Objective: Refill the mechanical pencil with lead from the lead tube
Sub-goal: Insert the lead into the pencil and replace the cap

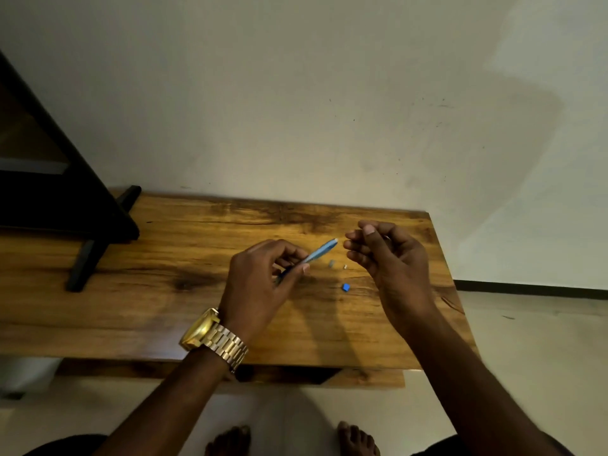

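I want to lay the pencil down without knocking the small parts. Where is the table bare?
Bare wood runs along the table's near edge below the left hand, and leftward toward the black stand. It is crowded between the hands: a blue cap and two small pale pieces lie beside the right hand.

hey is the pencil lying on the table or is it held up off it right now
Held up. The left hand pinches the blue pencil above the table, tilted, its pale end pointing toward the right hand.
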Demonstrator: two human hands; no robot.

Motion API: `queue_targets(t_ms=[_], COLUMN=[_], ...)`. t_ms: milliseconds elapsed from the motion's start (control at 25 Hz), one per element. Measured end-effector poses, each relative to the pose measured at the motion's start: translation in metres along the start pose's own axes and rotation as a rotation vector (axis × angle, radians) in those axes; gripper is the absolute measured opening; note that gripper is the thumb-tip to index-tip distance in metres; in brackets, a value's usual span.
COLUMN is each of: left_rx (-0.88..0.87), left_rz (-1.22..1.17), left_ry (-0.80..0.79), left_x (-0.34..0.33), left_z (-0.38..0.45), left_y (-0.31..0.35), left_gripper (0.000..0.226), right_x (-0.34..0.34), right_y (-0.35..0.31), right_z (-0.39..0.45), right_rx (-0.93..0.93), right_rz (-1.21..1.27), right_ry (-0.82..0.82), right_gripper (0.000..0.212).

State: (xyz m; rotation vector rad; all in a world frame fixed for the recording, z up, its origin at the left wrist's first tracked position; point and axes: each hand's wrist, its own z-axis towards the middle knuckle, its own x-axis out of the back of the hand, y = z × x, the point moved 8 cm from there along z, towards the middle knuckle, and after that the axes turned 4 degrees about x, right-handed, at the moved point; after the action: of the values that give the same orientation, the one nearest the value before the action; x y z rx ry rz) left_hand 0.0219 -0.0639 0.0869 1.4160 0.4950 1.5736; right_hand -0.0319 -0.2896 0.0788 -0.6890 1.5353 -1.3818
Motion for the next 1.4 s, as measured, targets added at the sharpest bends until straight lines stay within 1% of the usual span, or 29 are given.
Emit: queue_targets(t_ms=[120, 280, 520, 720, 1080, 1240, 1400], left_rx=[-0.017, -0.033, -0.016, -0.023, -0.036, 0.018, 0.116], left_rz=[0.001, 0.026, 0.028, 0.037, 0.040, -0.050, -0.137], left_ry=[0.006, 0.010, 0.019, 0.016, -0.007, -0.026, -0.047], left_x=[-0.004, -0.009, -0.008, -0.007, -0.014, -0.022, -0.032], left_z=[0.001, -0.001, -0.001, 0.000, -0.002, -0.006, -0.011], left_y=[0.003, 0.004, 0.003, 0.003, 0.005, 0.001, -0.006], left_gripper=[0.018, 0.018, 0.017, 0.017, 0.017, 0.017, 0.017], right_x=[-0.007, -0.004, -0.005, -0.007, -0.002, -0.003, -0.006], right_y=[0.003, 0.004, 0.005, 0.003, -0.003, -0.001, -0.001], right_z=[0.003, 0.005, 0.006, 0.007, 0.006, 0.006, 0.006], right_rx=[-0.002, -0.028, -0.025, -0.015, 0.080, 0.122, 0.166], right_rz=[0.005, 0.034, 0.037, 0.014, -0.299, -0.438, -0.536], right_ry=[-0.061, -0.074, -0.126, -0.131, -0.152, -0.180, -0.241], right_gripper=[0.014, 0.013, 0.015, 0.014, 0.017, 0.019, 0.025])
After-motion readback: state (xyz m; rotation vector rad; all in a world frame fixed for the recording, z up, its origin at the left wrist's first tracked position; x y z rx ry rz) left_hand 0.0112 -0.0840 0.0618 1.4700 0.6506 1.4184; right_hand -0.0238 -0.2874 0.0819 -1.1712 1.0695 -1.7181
